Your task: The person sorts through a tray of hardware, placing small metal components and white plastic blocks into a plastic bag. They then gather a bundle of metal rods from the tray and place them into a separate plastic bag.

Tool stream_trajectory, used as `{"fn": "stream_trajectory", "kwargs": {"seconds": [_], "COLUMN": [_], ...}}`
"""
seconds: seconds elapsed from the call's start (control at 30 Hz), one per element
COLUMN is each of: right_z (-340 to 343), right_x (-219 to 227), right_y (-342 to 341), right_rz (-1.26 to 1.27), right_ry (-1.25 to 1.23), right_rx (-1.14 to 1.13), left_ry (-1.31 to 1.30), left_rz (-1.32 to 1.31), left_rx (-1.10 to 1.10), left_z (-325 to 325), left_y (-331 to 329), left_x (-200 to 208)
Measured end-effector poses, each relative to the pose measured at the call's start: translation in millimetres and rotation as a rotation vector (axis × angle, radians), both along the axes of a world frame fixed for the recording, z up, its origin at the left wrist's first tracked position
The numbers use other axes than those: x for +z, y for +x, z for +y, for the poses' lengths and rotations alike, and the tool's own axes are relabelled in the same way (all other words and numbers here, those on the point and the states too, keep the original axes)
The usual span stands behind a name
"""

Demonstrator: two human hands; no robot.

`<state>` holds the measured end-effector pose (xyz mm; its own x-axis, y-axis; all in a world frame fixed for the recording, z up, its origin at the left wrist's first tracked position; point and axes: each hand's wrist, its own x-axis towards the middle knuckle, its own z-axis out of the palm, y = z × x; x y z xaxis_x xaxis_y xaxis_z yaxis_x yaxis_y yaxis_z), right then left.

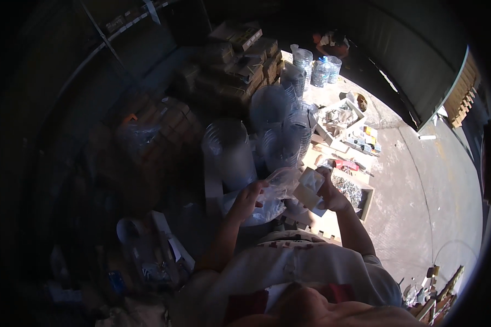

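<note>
Bag [282,183], clear: left hand [247,200], fingers apparently grasping. Box [306,194], pale: right hand [333,197], fingers grasping; outside bag, contents unclear.

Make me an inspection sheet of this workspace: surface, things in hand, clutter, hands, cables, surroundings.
Surface: sunlit grey concrete floor at right; deep shadow at left.
Job's things: thin clear plastic bag; pale rectangular box-like piece.
Clutter: tall clear ribbed plastic tubs, clustered ahead; pale open-topped box of small shiny pieces, beyond the right hand.
Hands: right hand grips the box-like piece; left hand is at the bag, grip unclear.
Cables: nothing seen for certain.
Surroundings: stacked brown cardboard boxes; large bluish plastic bottle farther off.
</note>
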<state>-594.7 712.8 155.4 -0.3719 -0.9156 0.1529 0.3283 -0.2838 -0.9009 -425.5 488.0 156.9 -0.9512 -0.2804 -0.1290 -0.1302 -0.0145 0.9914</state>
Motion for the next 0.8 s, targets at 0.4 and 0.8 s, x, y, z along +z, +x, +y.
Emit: {"fn": "stream_trajectory", "kwargs": {"seconds": [0.4, 0.8], "right_z": [125, 21], "right_x": [-70, -62], "right_y": [164, 232], "right_rz": [-0.215, -0.411], "right_ry": [0.089, -0.106], "right_rx": [-0.263, 0.188], "left_ry": [-0.036, -1.014], "left_rz": [-0.123, 0.175], "left_rx": [0.156, 0.091], "left_z": [104, 36], "left_y": [62, 152], "left_x": [-94, -119]}}
